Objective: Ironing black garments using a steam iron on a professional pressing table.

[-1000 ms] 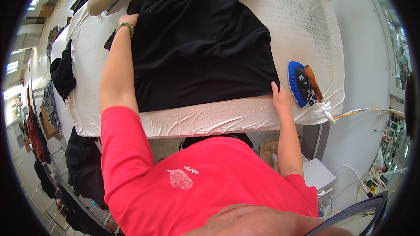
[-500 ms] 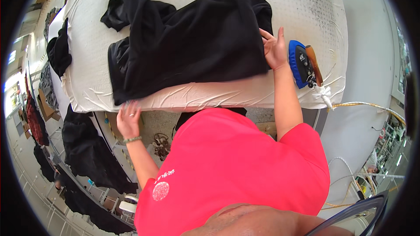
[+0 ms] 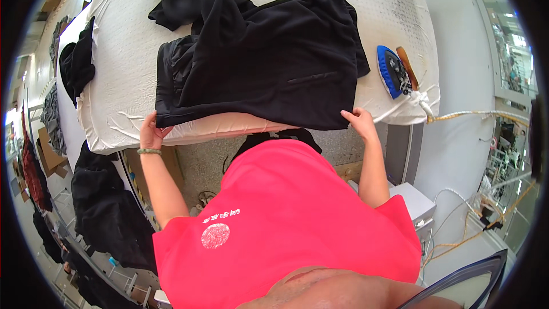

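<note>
A black jacket (image 3: 251, 68) lies spread on the padded white ironing table, its near edge drawn fairly straight along the table's front. Smooth, shinier lining shows at its left side, a short pocket slit near its right side, and a bunched part lies at the far left. My left hand (image 3: 151, 131) is closed on the near left corner, thumb and fingers pinching the cloth. At the near right corner my right hand (image 3: 360, 121) pinches the hem between thumb and fingertips. To the right stands an iron (image 3: 392, 71) with a blue sole cover and a wooden handle.
White cloth covers the ironing table (image 3: 123, 91). A cord and hose (image 3: 477, 113) run right from the iron. Another black garment (image 3: 77, 63) hangs over the table's left edge, with more dark garments (image 3: 108, 206) below it. A white box (image 3: 409, 203) stands near my right elbow.
Both hands have taken hold of the near corners; the right hand came down from the jacket's right side. The near edge now lies straighter, and the pocket slit has come into sight.
</note>
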Tool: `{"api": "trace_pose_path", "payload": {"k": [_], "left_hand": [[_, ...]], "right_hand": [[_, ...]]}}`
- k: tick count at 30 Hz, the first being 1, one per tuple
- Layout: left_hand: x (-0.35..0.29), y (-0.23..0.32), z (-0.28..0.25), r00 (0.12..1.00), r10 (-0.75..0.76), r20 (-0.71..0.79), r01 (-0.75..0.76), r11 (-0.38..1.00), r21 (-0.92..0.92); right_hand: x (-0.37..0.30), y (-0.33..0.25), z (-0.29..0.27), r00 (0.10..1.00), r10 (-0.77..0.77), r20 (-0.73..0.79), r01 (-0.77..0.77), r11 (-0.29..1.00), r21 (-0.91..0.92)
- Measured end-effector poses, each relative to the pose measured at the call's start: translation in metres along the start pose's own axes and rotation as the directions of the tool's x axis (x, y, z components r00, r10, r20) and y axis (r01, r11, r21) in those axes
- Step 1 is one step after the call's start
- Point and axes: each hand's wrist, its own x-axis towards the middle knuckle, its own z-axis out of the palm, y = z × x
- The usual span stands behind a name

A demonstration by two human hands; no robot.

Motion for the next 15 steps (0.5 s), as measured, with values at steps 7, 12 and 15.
{"api": "trace_pose_path", "payload": {"k": [7, 12, 15], "left_hand": [[0.016, 0.039, 0.048, 0.909, -0.322, 0.263, 0.201, 0.894, 0.4], [-0.099, 0.075, 0.114, 0.798, 0.327, 0.507, -0.405, 0.913, 0.049], [-0.129, 0.082, 0.071, 0.495, 0.552, 0.671, -0.513, 0.809, -0.287]], "right_hand": [[-0.059, -0.051, -0.019, 0.93, -0.125, -0.347, 0.307, 0.784, 0.54], [-0.153, -0.056, -0.131, 0.707, 0.295, -0.642, 0.546, 0.349, 0.762], [-0.234, -0.055, -0.183, 0.524, 0.275, -0.806, 0.693, 0.413, 0.591]]}}
